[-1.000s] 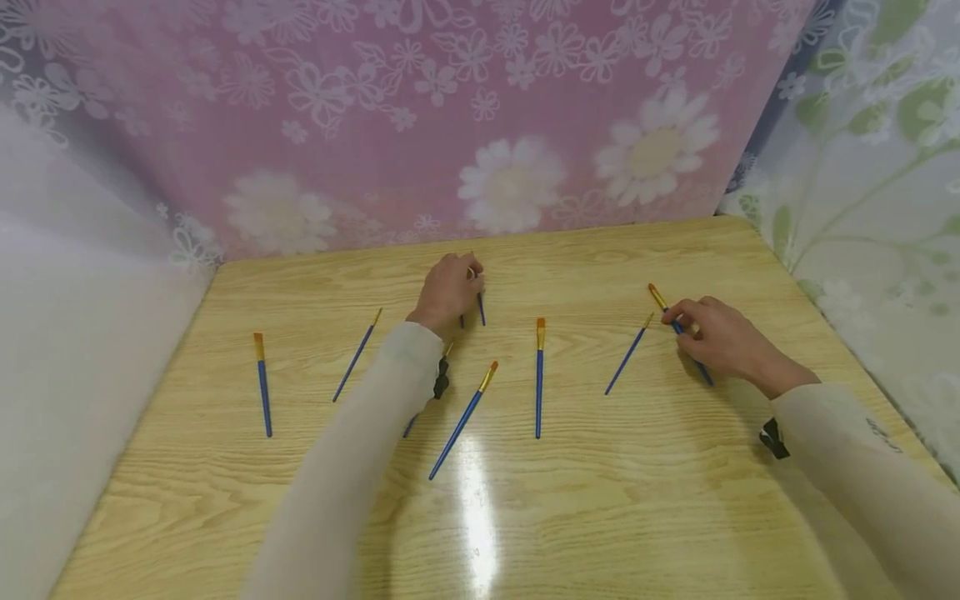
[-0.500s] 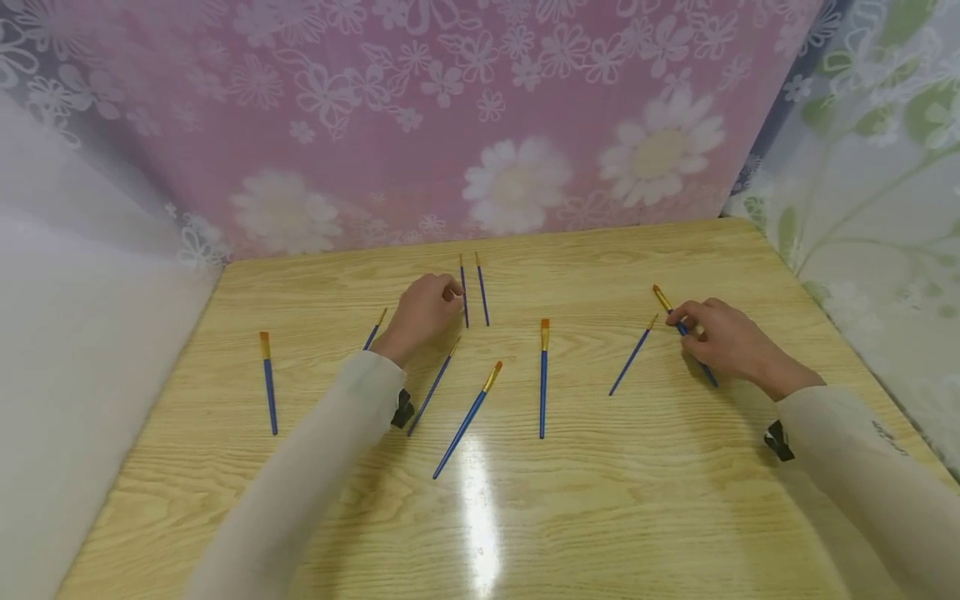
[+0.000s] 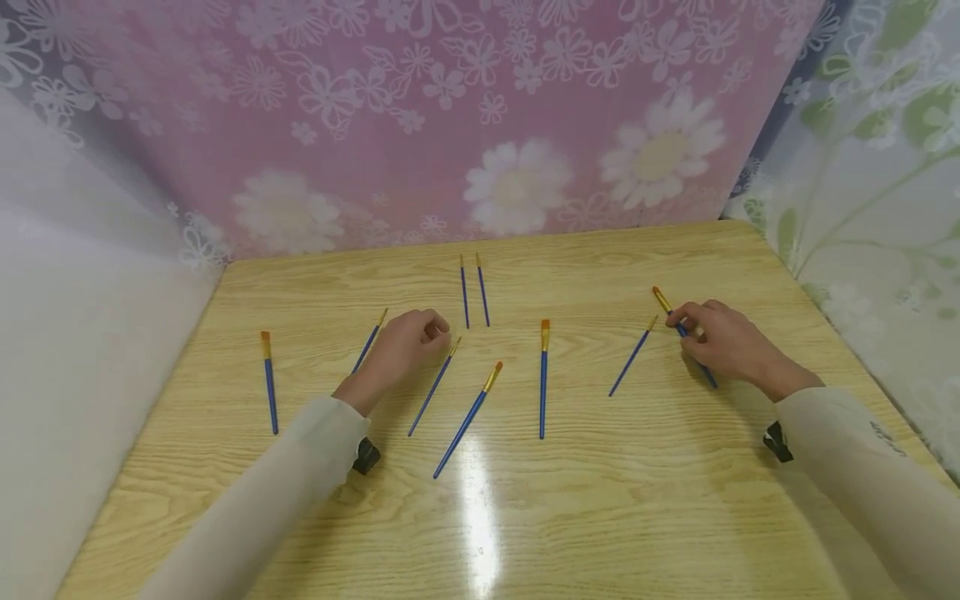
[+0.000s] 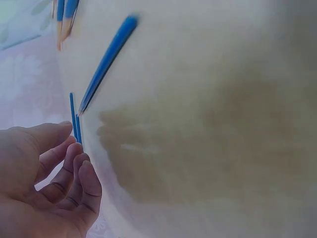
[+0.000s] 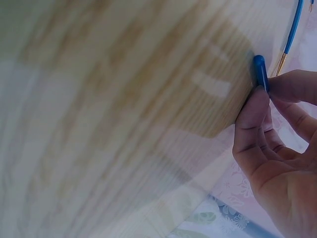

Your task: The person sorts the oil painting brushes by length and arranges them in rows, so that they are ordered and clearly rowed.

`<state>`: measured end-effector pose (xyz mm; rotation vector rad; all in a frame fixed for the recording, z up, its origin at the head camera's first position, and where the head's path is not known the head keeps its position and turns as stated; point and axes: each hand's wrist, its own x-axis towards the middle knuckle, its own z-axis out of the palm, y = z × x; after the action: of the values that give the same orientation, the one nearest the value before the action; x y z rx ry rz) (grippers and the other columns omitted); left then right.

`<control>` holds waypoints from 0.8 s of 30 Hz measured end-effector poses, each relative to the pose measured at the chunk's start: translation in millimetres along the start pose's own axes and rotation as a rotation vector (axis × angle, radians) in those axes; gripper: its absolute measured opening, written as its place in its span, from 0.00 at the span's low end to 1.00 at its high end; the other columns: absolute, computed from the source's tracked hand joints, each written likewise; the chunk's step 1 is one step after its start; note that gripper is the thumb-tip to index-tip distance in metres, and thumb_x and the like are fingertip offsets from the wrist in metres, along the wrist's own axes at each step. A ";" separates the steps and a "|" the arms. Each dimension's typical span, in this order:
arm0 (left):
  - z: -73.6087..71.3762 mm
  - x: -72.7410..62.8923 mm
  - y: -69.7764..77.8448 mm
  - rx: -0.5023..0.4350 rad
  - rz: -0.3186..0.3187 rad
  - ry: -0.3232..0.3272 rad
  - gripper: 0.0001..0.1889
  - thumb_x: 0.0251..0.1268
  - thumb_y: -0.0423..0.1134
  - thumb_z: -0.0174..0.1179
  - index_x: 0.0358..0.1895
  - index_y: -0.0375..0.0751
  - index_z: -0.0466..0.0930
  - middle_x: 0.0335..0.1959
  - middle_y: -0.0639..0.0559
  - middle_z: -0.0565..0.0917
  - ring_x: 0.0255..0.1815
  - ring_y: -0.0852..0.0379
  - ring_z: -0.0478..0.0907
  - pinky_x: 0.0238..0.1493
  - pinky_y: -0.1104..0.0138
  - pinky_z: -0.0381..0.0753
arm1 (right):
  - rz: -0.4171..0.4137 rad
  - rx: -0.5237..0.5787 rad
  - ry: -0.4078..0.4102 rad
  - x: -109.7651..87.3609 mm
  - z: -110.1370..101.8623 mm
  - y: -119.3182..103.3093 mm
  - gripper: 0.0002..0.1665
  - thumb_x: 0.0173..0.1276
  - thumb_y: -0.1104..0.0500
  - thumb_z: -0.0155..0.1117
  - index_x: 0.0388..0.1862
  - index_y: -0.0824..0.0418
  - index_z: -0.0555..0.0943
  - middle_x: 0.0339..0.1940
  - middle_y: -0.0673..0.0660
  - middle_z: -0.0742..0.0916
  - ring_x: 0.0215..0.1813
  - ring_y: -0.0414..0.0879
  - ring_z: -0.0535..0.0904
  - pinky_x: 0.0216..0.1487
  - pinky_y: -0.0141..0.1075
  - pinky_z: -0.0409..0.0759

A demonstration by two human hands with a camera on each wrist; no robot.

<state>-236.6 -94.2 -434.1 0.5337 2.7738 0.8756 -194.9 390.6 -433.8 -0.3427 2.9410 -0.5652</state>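
My left hand [image 3: 405, 350] hovers over the left-middle of the table, its fingers loosely curled with nothing between them; the left wrist view shows the same hand [image 4: 59, 178] holding nothing. It partly covers a thin paintbrush [image 3: 370, 340] and is close to another thin paintbrush [image 3: 435, 386]. At the right, my right hand [image 3: 723, 337] pinches a blue-handled paintbrush [image 3: 662, 298] with an orange tip and gold ferrule. Its handle end [image 5: 260, 72] shows between thumb and fingers in the right wrist view. A thin paintbrush [image 3: 630, 361] lies just left of that hand.
Two thin paintbrushes, one left [image 3: 465, 296] and one right [image 3: 483, 296], lie side by side at the back. Wider ones lie at far left [image 3: 271, 396], front middle [image 3: 468, 421] and centre [image 3: 543, 392]. A pink flowered sheet [image 3: 375, 167] rises behind the wooden table [image 3: 637, 500].
My left hand has let go of a thin paintbrush at the back and drawn back toward the front left, uncovering the pair there. My right hand stays on its paintbrush.
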 end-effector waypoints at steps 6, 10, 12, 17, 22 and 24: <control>4.4 -17.7 -4.0 0.002 0.004 -0.004 0.13 0.85 0.44 0.62 0.60 0.41 0.86 0.50 0.49 0.88 0.48 0.51 0.83 0.53 0.54 0.85 | 0.003 0.008 -0.002 -0.5 0.2 0.3 0.19 0.80 0.66 0.58 0.65 0.69 0.80 0.55 0.75 0.83 0.46 0.61 0.87 0.43 0.54 0.85; 6.6 -27.3 -4.1 0.001 -0.002 -0.007 0.12 0.83 0.44 0.64 0.59 0.43 0.86 0.46 0.52 0.88 0.44 0.54 0.82 0.48 0.58 0.83 | -0.006 0.003 0.000 -0.3 1.0 1.2 0.19 0.79 0.66 0.59 0.65 0.69 0.81 0.55 0.75 0.83 0.46 0.59 0.85 0.42 0.51 0.83; 7.5 -31.9 -3.6 0.000 -0.004 -0.010 0.12 0.82 0.44 0.65 0.59 0.43 0.86 0.45 0.52 0.87 0.42 0.55 0.81 0.46 0.59 0.82 | -0.009 -0.002 0.003 -0.3 1.1 1.4 0.18 0.79 0.67 0.59 0.65 0.69 0.81 0.55 0.74 0.84 0.47 0.60 0.83 0.42 0.51 0.81; 12.0 -41.5 -5.0 0.007 -0.001 -0.009 0.15 0.80 0.45 0.68 0.59 0.41 0.86 0.43 0.53 0.87 0.38 0.57 0.78 0.42 0.62 0.81 | -0.010 -0.002 0.005 -0.5 1.0 0.4 0.18 0.79 0.67 0.59 0.64 0.69 0.81 0.54 0.74 0.84 0.49 0.61 0.83 0.44 0.52 0.81; 15.8 -49.8 -6.3 0.025 -0.003 -0.007 0.17 0.78 0.45 0.69 0.61 0.40 0.86 0.43 0.53 0.86 0.38 0.57 0.77 0.42 0.62 0.80 | -0.012 -0.006 0.009 -0.3 0.9 -1.1 0.18 0.79 0.67 0.59 0.64 0.69 0.81 0.54 0.74 0.84 0.49 0.61 0.83 0.44 0.52 0.81; 16.3 -51.9 -6.1 0.031 0.003 -0.001 0.16 0.78 0.44 0.69 0.61 0.41 0.86 0.44 0.53 0.87 0.40 0.57 0.78 0.44 0.61 0.81 | -0.012 -0.008 0.010 -0.4 0.8 -1.2 0.18 0.79 0.67 0.59 0.65 0.69 0.81 0.54 0.74 0.85 0.48 0.61 0.83 0.43 0.52 0.81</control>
<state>-186.2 -110.6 -447.4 0.5438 2.7907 0.8336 -194.1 389.4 -434.0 -0.3603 2.9541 -0.5583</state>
